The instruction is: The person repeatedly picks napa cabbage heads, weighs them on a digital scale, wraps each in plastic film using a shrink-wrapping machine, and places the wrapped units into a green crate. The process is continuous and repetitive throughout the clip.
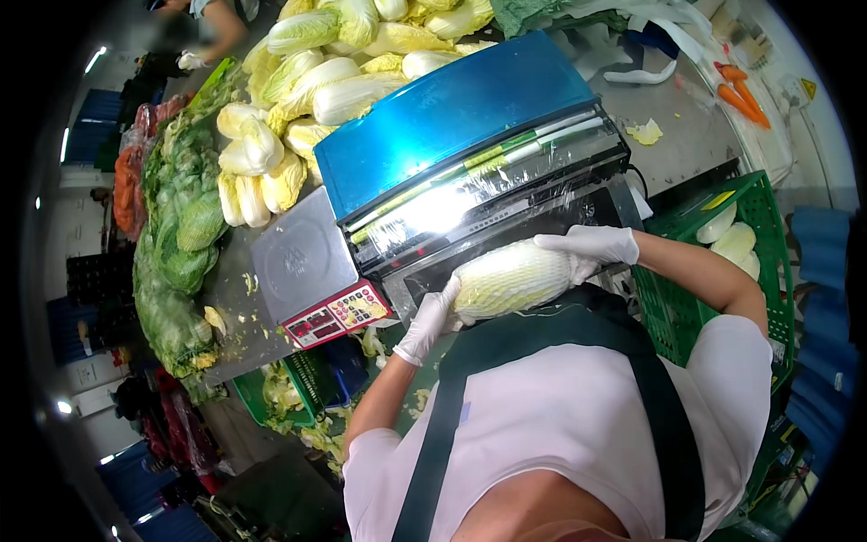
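Observation:
My left hand (433,313) and my right hand (589,245), both in white gloves, hold the two ends of a napa cabbage (518,278). A white foam net sleeve seems to cover it, bunched at the right end. It lies crosswise close to my apron, over the dark front plate (420,284) of a film wrapping machine. Behind it stands the machine's blue cover (454,122), with a roll of clear film (467,196) below. Glare hides part of the film. My fingers beneath the cabbage are mostly hidden.
A weighing scale (305,251) with a red keypad adjoins the machine's left side. Napa cabbages (332,81) are heaped behind. Netted green vegetables (183,230) line the left table edge. A green crate (718,203) with cabbages stands right, near carrots (745,95). Another person's arm (220,30) shows far left.

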`<state>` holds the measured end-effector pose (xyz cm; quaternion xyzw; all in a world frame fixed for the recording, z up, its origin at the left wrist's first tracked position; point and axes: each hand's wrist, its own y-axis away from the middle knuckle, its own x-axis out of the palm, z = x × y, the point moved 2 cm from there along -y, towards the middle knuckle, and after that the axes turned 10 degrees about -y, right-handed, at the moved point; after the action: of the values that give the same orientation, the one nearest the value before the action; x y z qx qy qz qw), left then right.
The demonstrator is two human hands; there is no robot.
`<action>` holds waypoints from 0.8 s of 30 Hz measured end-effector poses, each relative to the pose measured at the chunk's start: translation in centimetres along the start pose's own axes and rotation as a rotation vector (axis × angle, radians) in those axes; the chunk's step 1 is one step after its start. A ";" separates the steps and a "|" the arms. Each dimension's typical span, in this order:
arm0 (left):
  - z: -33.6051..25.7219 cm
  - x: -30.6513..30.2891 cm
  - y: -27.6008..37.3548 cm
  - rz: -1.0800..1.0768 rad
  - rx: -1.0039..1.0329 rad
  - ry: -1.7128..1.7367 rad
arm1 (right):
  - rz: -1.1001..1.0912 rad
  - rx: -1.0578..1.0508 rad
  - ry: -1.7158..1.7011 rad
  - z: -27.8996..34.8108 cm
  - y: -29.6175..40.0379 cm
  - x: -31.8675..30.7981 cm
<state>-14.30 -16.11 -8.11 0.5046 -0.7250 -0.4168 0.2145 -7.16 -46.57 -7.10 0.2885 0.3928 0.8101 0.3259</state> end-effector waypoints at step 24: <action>0.5 3.9 -5.0 -0.160 0.554 0.578 | -1.269 -1.191 0.868 -4.1 -2.9 -0.1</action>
<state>-13.44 -20.21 -12.92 0.6944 -0.6782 -0.0618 0.2323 -9.15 -47.06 -11.66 -0.5130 0.0871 0.5858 0.6213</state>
